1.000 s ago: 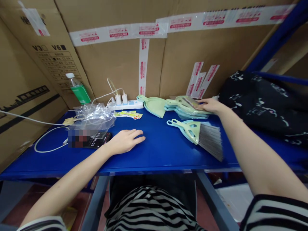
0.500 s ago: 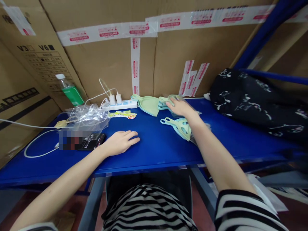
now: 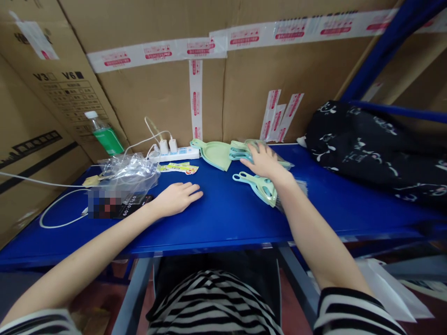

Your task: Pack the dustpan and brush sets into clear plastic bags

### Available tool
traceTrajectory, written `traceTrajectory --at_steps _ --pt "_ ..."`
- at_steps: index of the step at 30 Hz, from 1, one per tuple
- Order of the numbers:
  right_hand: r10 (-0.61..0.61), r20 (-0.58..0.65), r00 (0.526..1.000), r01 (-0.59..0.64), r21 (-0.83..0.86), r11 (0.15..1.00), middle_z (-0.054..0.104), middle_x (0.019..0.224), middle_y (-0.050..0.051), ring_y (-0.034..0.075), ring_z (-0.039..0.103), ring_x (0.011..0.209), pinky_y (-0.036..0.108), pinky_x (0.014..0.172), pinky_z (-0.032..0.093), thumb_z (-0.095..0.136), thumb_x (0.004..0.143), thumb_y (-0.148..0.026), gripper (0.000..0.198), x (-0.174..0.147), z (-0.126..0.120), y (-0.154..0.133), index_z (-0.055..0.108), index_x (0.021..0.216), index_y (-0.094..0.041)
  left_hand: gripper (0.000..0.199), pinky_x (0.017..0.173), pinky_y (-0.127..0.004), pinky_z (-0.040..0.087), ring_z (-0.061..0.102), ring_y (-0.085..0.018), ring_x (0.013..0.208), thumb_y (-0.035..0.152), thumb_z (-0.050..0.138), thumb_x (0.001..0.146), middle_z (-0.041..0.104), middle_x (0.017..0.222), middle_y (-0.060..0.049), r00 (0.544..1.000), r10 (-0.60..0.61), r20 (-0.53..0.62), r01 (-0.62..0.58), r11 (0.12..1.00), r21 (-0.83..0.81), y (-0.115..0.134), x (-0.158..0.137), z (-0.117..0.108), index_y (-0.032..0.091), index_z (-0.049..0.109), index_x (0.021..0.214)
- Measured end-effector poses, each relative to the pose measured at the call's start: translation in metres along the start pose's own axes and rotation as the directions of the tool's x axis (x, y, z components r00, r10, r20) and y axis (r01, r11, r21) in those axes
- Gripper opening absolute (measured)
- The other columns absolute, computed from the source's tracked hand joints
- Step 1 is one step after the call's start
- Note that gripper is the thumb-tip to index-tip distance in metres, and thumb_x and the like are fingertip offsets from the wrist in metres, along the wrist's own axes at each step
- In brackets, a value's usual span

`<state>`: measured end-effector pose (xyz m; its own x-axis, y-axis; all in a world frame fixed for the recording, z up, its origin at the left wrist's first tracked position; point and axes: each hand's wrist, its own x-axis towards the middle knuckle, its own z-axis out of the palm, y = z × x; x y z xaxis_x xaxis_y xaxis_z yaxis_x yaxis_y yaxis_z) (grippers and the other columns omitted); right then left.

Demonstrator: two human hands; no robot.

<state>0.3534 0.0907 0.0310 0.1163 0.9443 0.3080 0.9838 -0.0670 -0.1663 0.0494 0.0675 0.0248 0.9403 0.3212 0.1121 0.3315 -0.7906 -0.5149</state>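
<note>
My right hand [image 3: 262, 160] is open, its fingers spread over a pile of small green and blue brushes [image 3: 239, 150], some of them under clear plastic. Whether it touches them I cannot tell. Just below its wrist lies another bunch of green and blue hand brushes [image 3: 258, 186] with pale bristles, partly hidden by my forearm. To the left, green and blue dustpans [image 3: 216, 154] are stacked flat near the back. My left hand [image 3: 179, 197] rests open and palm down on the blue table [image 3: 216, 223], holding nothing.
A phone [image 3: 134, 207], a crumpled clear plastic bag [image 3: 129, 170], and white cables lie on the left. Behind them are a green-labelled bottle [image 3: 106, 137] and a power strip [image 3: 183, 153]. Yellow labels [image 3: 178, 167] lie nearby. A black patterned bag [image 3: 366, 149] sits right; cardboard [image 3: 157, 93] stands behind.
My right hand has drawn back slightly toward me, its fingers now more spread, uncovering more of the plastic-covered pile. My left hand stays in place. The view has shifted a little.
</note>
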Motion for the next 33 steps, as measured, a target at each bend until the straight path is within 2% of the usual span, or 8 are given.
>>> traceTrajectory --at_steps 4,10,15,20,23,26,29,33 --pt "-0.038 0.112 0.993 0.038 0.003 0.999 0.029 0.156 0.024 0.046 0.030 0.139 0.065 0.104 0.033 0.043 0.090 -0.061 0.076 -0.008 -0.012 -0.001 0.028 0.152 -0.019 0.041 0.079 -0.031 0.052 0.064 -0.021 0.098 0.005 0.041 0.090 0.064 0.116 -0.013 0.996 -0.066 0.066 0.063 0.996 0.060 -0.006 0.037 0.001 0.014 0.054 0.128" --pt "-0.231 0.151 0.961 0.231 0.021 0.973 0.027 0.157 0.020 0.044 0.025 0.142 0.063 0.106 0.033 0.057 0.085 -0.057 0.074 -0.017 -0.022 -0.002 0.038 0.149 -0.024 0.041 0.082 -0.032 0.049 0.063 -0.024 0.109 0.002 0.040 0.091 0.062 0.122 -0.021 0.985 -0.150 0.083 0.144 0.986 0.083 -0.017 0.100 0.005 0.004 0.051 0.130" --pt "-0.346 0.156 0.925 0.350 0.003 0.937 0.042 0.150 0.013 0.042 0.038 0.136 0.063 0.106 0.035 0.070 0.079 -0.043 0.066 -0.015 -0.021 0.001 0.050 0.141 -0.030 0.024 0.074 -0.029 0.047 0.069 -0.022 0.089 0.002 0.045 0.091 0.071 0.090 -0.016 0.979 -0.148 0.139 0.142 0.988 0.055 -0.028 0.126 0.012 0.005 0.066 0.102" --pt "-0.383 0.062 0.922 0.388 -0.135 0.912 0.056 0.135 0.012 0.044 0.040 0.131 0.068 0.104 0.031 0.073 0.077 -0.040 0.035 -0.018 -0.023 -0.007 0.074 0.109 -0.027 0.021 0.073 -0.030 0.046 0.070 -0.020 0.082 0.001 0.049 0.089 0.071 0.084 -0.013 0.983 -0.109 0.151 0.100 0.993 0.062 -0.037 0.133 0.006 0.008 0.068 0.093" --pt "-0.322 0.021 0.946 0.318 -0.240 0.917 0.066 0.113 0.016 0.042 0.052 0.117 0.061 0.093 0.042 0.072 0.077 -0.042 0.030 -0.022 -0.027 -0.014 0.077 0.097 -0.020 0.023 0.068 -0.028 0.046 0.070 -0.020 0.081 0.002 0.049 0.089 0.071 0.082 -0.012 0.982 -0.101 0.160 0.090 0.993 0.070 -0.040 0.134 -0.002 0.010 0.069 0.093" --pt "-0.241 0.119 0.963 0.265 -0.256 0.930 0.070 0.098 0.017 0.036 0.061 0.103 0.045 0.082 0.050 0.073 0.076 -0.039 0.027 -0.026 -0.033 -0.020 0.076 0.092 -0.018 0.024 0.062 -0.028 0.045 0.069 -0.021 0.081 0.003 0.048 0.091 0.070 0.083 -0.011 0.980 -0.110 0.164 0.098 0.992 0.078 -0.041 0.132 -0.009 0.012 0.070 0.094" --pt "-0.158 0.254 0.954 0.220 -0.236 0.946 0.072 0.089 0.015 0.033 0.066 0.092 0.040 0.074 0.053 0.072 0.077 -0.033 0.018 -0.028 -0.038 -0.025 0.076 0.088 -0.019 0.024 0.059 -0.027 0.044 0.068 -0.021 0.082 0.004 0.047 0.091 0.069 0.084 -0.011 0.983 -0.110 0.148 0.098 0.991 0.086 -0.040 0.120 -0.014 0.012 0.069 0.097" --pt "-0.196 0.317 0.928 0.271 -0.215 0.938 0.073 0.089 0.015 0.033 0.069 0.090 0.039 0.071 0.052 0.068 0.077 -0.020 0.010 -0.030 -0.040 -0.030 0.075 0.084 -0.019 0.021 0.057 -0.027 0.044 0.066 -0.020 0.078 0.006 0.048 0.091 0.066 0.080 -0.009 0.995 -0.075 0.072 0.068 0.994 0.089 -0.033 0.088 -0.015 0.012 0.067 0.097"
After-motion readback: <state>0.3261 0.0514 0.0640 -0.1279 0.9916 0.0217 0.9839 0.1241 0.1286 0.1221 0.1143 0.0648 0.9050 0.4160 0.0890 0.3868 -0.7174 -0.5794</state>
